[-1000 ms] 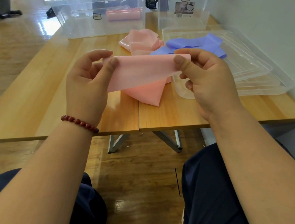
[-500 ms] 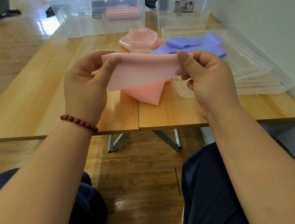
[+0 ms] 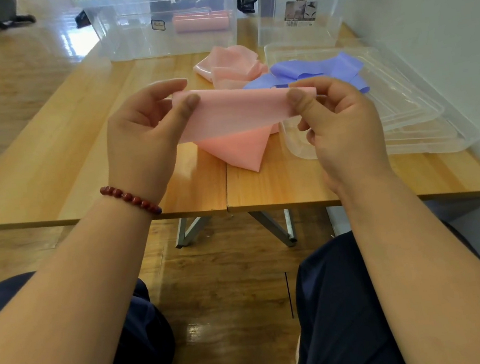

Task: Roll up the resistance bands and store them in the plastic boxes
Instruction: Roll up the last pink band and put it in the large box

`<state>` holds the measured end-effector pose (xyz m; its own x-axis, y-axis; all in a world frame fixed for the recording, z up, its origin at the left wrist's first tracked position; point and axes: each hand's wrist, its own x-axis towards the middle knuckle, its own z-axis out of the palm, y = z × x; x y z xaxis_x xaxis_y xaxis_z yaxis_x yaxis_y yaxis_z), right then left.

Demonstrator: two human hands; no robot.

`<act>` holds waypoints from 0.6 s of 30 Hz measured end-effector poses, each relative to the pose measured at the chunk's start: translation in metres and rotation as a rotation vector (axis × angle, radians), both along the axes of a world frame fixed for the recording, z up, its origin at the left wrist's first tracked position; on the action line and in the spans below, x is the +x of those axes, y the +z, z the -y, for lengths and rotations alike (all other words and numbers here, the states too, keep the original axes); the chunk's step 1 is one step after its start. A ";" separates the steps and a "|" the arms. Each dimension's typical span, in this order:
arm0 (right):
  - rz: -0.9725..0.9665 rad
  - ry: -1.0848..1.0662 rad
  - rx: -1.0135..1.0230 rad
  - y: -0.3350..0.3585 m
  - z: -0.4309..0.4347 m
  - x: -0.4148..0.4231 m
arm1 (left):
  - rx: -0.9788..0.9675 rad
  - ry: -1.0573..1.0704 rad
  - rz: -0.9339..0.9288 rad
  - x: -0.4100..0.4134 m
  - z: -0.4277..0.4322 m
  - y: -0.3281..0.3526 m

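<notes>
Mid-frame, your left hand and right hand each pinch an upper corner of the pink band. Both grips are clamped on it, likely to keep the edge flat for starting a roll. Its tail trails onto the worktop. The purple band waits on the lids at right. One pink roll sits in the upper-centre box.

L hand & R hand pinch pink band taut btwn them; purple band just beyond R hand; boxes further back.
</notes>
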<state>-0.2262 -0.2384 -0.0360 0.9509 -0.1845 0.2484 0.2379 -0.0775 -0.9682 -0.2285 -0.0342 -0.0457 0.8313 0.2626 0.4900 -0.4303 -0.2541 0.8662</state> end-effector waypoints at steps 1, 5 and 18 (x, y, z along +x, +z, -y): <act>-0.002 -0.008 0.000 0.000 0.000 0.000 | 0.002 -0.017 -0.001 0.000 0.000 0.000; -0.003 -0.015 -0.009 0.000 0.000 0.000 | 0.006 -0.035 -0.009 -0.001 0.000 0.001; 0.018 -0.008 -0.042 0.001 0.000 0.000 | -0.003 -0.046 0.015 0.000 -0.002 0.001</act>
